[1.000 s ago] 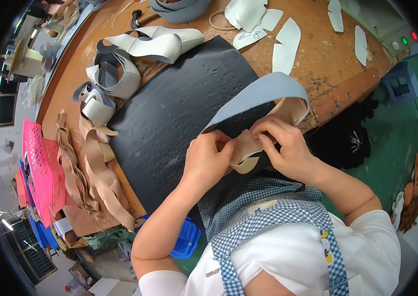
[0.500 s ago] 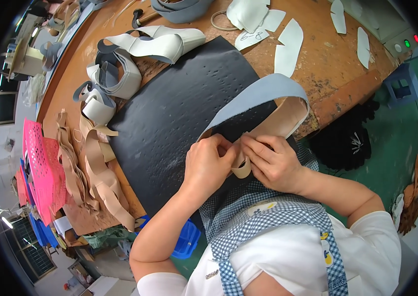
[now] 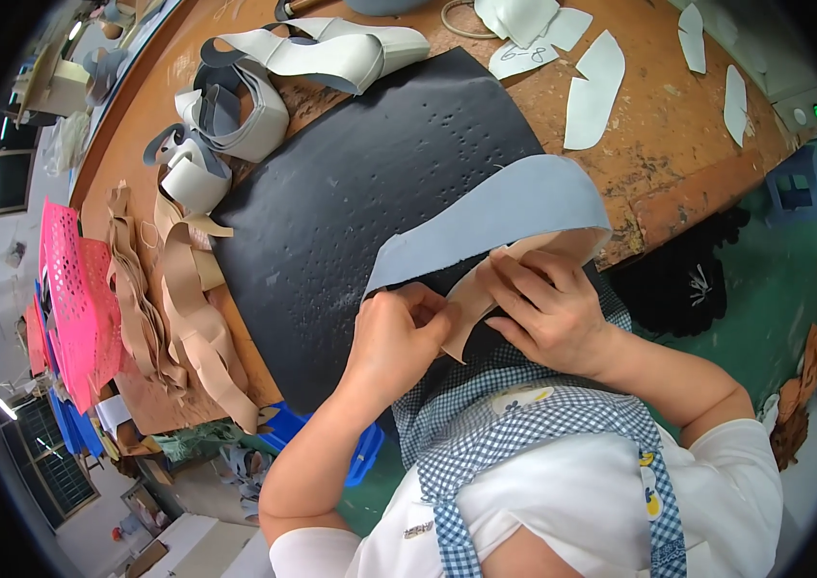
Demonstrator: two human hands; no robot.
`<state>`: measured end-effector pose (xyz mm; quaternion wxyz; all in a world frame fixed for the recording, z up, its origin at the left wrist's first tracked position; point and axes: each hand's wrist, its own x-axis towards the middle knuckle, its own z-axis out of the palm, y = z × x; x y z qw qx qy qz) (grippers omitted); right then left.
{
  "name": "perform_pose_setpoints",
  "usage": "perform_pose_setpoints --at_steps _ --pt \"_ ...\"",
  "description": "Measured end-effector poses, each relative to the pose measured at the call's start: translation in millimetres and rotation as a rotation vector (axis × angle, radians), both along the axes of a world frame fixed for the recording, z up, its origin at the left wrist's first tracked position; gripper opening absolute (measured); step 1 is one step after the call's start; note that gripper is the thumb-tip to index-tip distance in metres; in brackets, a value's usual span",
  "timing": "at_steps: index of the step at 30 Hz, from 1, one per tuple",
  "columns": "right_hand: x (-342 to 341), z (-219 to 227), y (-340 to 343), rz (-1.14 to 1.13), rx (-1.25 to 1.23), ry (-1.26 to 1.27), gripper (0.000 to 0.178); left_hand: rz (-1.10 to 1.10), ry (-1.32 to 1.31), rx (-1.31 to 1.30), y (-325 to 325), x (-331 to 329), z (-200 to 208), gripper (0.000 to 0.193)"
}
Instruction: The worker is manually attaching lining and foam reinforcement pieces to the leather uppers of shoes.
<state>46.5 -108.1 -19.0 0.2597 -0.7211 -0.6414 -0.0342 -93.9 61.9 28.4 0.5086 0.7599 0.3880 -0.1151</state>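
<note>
Over the near right part of a black mat (image 3: 360,193), a long curved blue-grey strip (image 3: 490,212) arches around my hands, its far edge bulging away from me. A beige strip (image 3: 467,310) runs below it, apparently joined at the right bend, with a cut lower end hanging free. My left hand (image 3: 394,337) is closed with thumb and fingers pinched on the beige strip's left end. My right hand (image 3: 551,313) has its fingertips on the same strip further right, thumb below. The left end of the blue-grey strip passes behind my left hand.
Grey-white strips (image 3: 245,120) lie coiled at the far left, with beige strips (image 3: 197,318) nearer. A pink perforated basket (image 3: 76,299) stands at the left edge. White cut pieces (image 3: 594,91) lie at the far right. A blue bin (image 3: 367,453) sits below the table.
The beige strip's small loop between my hands has opened out into a hanging end. My right hand has shifted slightly right, and the blue-grey strip has tilted to show more of its face.
</note>
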Motion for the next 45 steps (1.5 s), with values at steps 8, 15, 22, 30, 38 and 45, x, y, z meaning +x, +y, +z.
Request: perform_pose_setpoints --at_steps 8,15,22,30,38,45 --pt "-7 6 -1 0.020 -0.072 -0.029 0.056 -0.048 0.089 0.077 1 8 8 0.027" --pt "-14 -2 -2 0.104 -0.099 -0.234 0.065 0.016 -0.003 0.061 -10 -13 5 0.023" --pt "-16 -19 -19 0.192 -0.165 -0.094 0.073 0.270 -0.121 -0.001 -28 -45 0 0.019" --pt "-21 -23 -13 0.182 -0.018 -0.076 0.060 0.280 -0.078 0.074 -34 -47 -3 0.019" --pt "-27 -26 -12 0.147 -0.036 -0.170 0.068 0.237 -0.042 0.072 -32 -48 0 0.019" --pt "-30 -21 -8 0.132 -0.043 -0.172 0.073 0.323 -0.028 -0.065 -25 -45 -2 0.015"
